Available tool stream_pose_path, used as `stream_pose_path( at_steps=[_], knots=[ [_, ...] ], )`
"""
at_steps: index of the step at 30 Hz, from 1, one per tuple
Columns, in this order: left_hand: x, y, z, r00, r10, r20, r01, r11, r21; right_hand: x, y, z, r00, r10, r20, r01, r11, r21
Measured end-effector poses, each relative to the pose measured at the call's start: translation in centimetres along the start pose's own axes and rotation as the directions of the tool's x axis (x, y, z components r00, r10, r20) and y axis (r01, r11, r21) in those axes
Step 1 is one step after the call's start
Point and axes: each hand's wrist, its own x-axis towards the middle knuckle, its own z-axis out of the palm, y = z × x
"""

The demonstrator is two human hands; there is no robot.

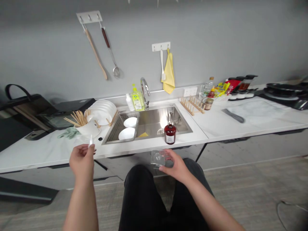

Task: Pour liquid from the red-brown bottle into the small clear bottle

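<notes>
Pinched between the fingertips of my left hand [82, 160] is a small white tube-like piece [91, 140], held upright above the counter's front edge. My right hand [176, 165] grips a clear plastic box [158, 158] by its right side, out in front of the counter and above my lap. Just beyond that box, a dark red glass bottle [170, 136] with a white label stands at the sink's front rim. Its narrow metallic-looking neck rises against the sink basin. What the box contains, if anything, I cannot make out.
The steel sink [156, 118] holds a drain basket with white bowls [127, 133]. Left are chopsticks in a white pot [88, 129], stacked plates [102, 110] and a green cloth [69, 132]. Right are a wooden rack [192, 105], a condiment basket [220, 98] and a black stove [286, 94].
</notes>
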Motion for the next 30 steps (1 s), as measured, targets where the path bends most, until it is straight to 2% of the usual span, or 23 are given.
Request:
stream_pose_path(
  at_steps=[1, 3, 5, 6, 8, 13, 19, 24, 26, 28, 30],
  knots=[
    [-2.4, 1.5, -0.1, 0.999, 0.019, 0.038, -0.010, 0.976, -0.217, 0.0, -0.4, -0.3, 1.000, 0.002, -0.003, -0.002, 1.000, -0.008],
    [-7.0, 4.8, 0.1, 0.975, 0.094, 0.200, 0.006, 0.895, -0.445, -0.1, -1.2, -0.8, 1.000, -0.002, -0.014, 0.002, 1.000, -0.021],
    [-10.7, 7.9, 0.4, 0.885, 0.210, 0.415, 0.021, 0.873, -0.487, -0.3, -2.1, -1.3, 1.000, -0.012, -0.021, 0.011, 0.999, -0.033],
    [-12.1, 9.3, 0.6, 0.834, 0.266, 0.483, 0.003, 0.874, -0.486, -0.4, -2.6, -1.5, 1.000, -0.018, -0.024, 0.017, 0.999, -0.037],
    [-13.6, 11.7, 0.8, 0.757, 0.367, 0.541, -0.084, 0.875, -0.477, -0.7, -3.3, -1.8, 0.999, -0.032, -0.030, 0.031, 0.999, -0.039],
    [-13.6, 16.2, 0.5, 0.598, 0.559, 0.574, -0.373, 0.829, -0.417, -1.8, -4.2, -2.7, 0.996, -0.065, -0.061, 0.061, 0.996, -0.064],
    [-13.4, 19.9, -0.1, 0.451, 0.644, 0.619, -0.504, 0.755, -0.418, -2.3, -4.9, -3.5, 0.990, -0.118, -0.075, 0.108, 0.987, -0.121],
    [-14.2, 20.9, 1.4, 0.253, 0.630, 0.734, -0.644, 0.676, -0.358, -2.4, -6.3, -2.9, 0.990, -0.135, -0.040, 0.126, 0.976, -0.178],
    [-14.7, 20.7, 2.4, 0.200, 0.619, 0.759, -0.683, 0.644, -0.346, -2.6, -6.5, -2.5, 0.992, -0.124, -0.024, 0.118, 0.976, -0.185],
    [-15.0, 20.5, 3.1, 0.137, 0.627, 0.767, -0.679, 0.623, -0.388, -2.9, -6.2, -2.2, 0.994, -0.102, -0.043, 0.092, 0.978, -0.185],
    [-15.1, 20.3, 3.4, 0.035, 0.638, 0.769, -0.631, 0.611, -0.478, -3.2, -5.7, -2.0, 0.994, -0.084, -0.073, 0.071, 0.983, -0.169]
  ],
)
